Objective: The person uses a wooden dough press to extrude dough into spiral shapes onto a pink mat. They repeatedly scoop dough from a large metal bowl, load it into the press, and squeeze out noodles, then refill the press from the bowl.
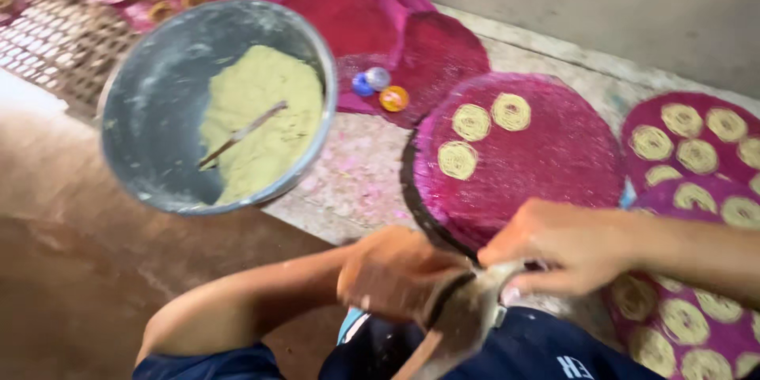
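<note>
Both hands point(393, 273) point(564, 245) on blurry press point(459, 321), axis approx. toward knees.

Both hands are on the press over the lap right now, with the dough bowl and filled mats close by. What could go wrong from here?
1. The press is blurred between the left hand and right hand; dough may drop on the dark blue clothing, not the magenta mat.
2. The right forearm hangs over spirals and could smear them.
3. The dough bowl appears tilted, its stick loose; a knock might spill it.
</note>
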